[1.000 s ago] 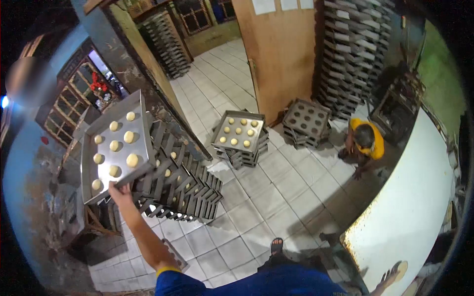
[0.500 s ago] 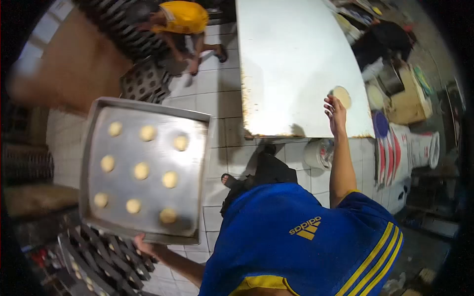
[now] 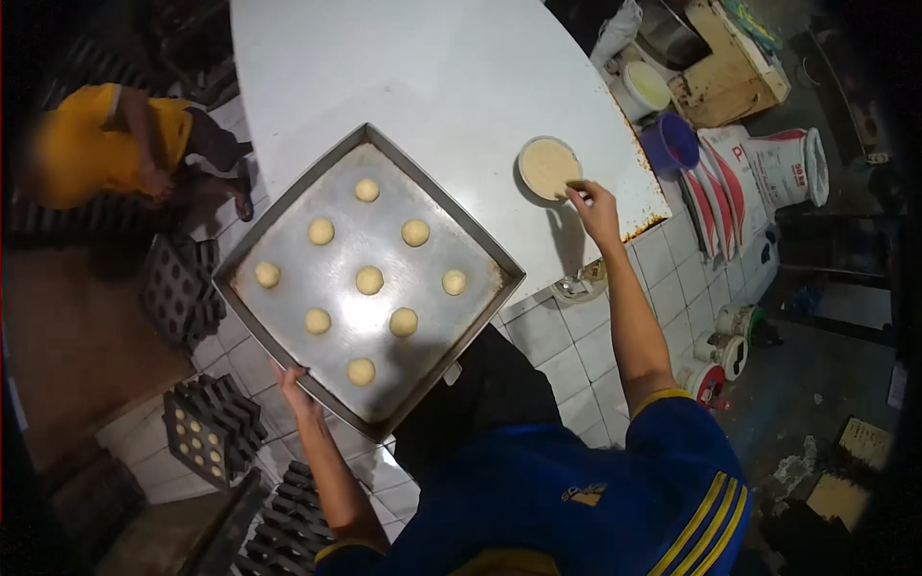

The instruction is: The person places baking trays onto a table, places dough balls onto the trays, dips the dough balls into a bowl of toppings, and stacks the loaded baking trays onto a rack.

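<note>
A square metal baking tray (image 3: 305,281) is held up in front of me, turned cornerwise, with several round dough balls (image 3: 369,280) spaced out on it. My left hand (image 3: 296,388) grips the tray's lower left side, its fingers partly hidden underneath. A round bowl (image 3: 521,177) filled with pale beige contents (image 3: 550,165) is at the white table's near right part. At the bowl's lower right rim, my right hand (image 3: 595,211) has its thumb and fingers closed in a pinch.
The white table (image 3: 432,86) has a rusty edge. Beyond its right side are a purple bucket (image 3: 669,141) and printed sacks (image 3: 730,192). A person in yellow (image 3: 115,134) bends at the left. Stacked trays (image 3: 197,437) stand on the tiled floor at lower left.
The tray has turned cornerwise and now overlaps the table in view. My right hand's fingers, spread before, have closed at the bowl's rim. My view has swung to the right.
</note>
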The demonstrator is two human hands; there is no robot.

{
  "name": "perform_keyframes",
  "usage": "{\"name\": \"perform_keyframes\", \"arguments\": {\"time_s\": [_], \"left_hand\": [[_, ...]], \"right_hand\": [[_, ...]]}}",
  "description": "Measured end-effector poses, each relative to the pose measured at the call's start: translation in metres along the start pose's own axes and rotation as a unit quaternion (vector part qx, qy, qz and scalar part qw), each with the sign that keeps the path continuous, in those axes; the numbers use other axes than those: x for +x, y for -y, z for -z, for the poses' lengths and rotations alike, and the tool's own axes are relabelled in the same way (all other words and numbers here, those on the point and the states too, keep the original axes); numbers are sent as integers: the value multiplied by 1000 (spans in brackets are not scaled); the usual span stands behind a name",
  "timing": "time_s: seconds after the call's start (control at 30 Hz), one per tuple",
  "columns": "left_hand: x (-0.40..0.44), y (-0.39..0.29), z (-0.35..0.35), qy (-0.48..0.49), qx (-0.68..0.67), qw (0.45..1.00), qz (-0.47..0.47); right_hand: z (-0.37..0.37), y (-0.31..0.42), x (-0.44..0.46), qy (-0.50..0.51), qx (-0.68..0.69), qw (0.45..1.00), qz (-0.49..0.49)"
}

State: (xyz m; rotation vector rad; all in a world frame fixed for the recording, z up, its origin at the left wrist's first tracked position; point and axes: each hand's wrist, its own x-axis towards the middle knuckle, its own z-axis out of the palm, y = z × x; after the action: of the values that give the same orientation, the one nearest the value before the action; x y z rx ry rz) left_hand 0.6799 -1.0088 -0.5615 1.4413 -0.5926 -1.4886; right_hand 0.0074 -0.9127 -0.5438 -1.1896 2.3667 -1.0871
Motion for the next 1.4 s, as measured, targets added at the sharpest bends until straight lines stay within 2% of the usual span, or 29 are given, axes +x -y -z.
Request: {"name": "perform_keyframes", "arguments": {"time_s": [0.03,0.1,0.13,0.2,0.27,0.3,0.33,0.37,0.43,0.47,0.53,0.57,0.67,0.7,0.73,0.77,0.8,0.87,0.93,1.0,1.1,1.13,1.23,1.33,1.4], "left_hand": [[18,4,-11,25,23,999,4],[46,9,-30,24,46,998,20],[61,16,-37,23,61,997,28],[88,36,-44,26,73,996,44],[104,50,-31,36,76,993,78],[117,65,-14,8,93,992,85],[108,55,-34,-21,139,985,98],[113,63,-31,-5,167,985,48],[108,57,-69,-13,176,984,9],[114,63,-71,-25,173,984,19],[117,74,-66,-39,244,965,-83],[118,76,-62,-50,244,966,-72],[111,72,-66,-48,251,965,-55],[110,73,-72,-23,246,966,-80],[108,75,-79,5,241,965,-105],[107,78,-81,7,213,971,-110],[109,81,-78,5,208,972,-107],[111,88,-74,44,124,984,-120],[114,90,-66,59,129,983,-118],[116,90,-65,75,134,981,-120],[114,85,-75,36,150,983,-102],[114,84,-76,38,148,983,-100],[112,82,-77,59,183,976,-107],[113,86,-78,57,151,979,-124],[115,87,-72,54,191,969,-146]], "right_hand": [[-8,-4,17,3,-3,1000,-11],[-21,-5,50,37,-111,993,32],[-28,-7,66,42,-113,992,23],[-38,-9,92,61,-245,960,120],[-47,-12,103,93,-286,944,134],[-53,-14,104,100,-307,937,137],[-59,-13,104,109,-326,928,142],[-64,-14,104,114,-331,924,154],[-70,-14,108,118,-351,913,172],[-72,-16,111,132,-353,909,178],[-73,-18,111,126,-387,894,189],[-74,-17,111,130,-377,895,198],[-74,-26,115,147,-336,922,123],[-72,-27,118,154,-339,919,131],[-67,-26,120,181,-216,959,29],[-63,-24,118,199,-90,973,-76],[-65,-8,111,201,-95,972,-73],[-85,42,82,201,20,971,-131],[-115,71,56,278,58,956,-68],[-152,92,31,287,10,958,-23],[-195,89,20,181,-138,949,217],[-203,89,19,181,-142,949,216],[-215,81,14,125,-200,925,297],[-215,73,5,141,-221,910,321],[-210,69,-6,165,-240,901,320]]}}
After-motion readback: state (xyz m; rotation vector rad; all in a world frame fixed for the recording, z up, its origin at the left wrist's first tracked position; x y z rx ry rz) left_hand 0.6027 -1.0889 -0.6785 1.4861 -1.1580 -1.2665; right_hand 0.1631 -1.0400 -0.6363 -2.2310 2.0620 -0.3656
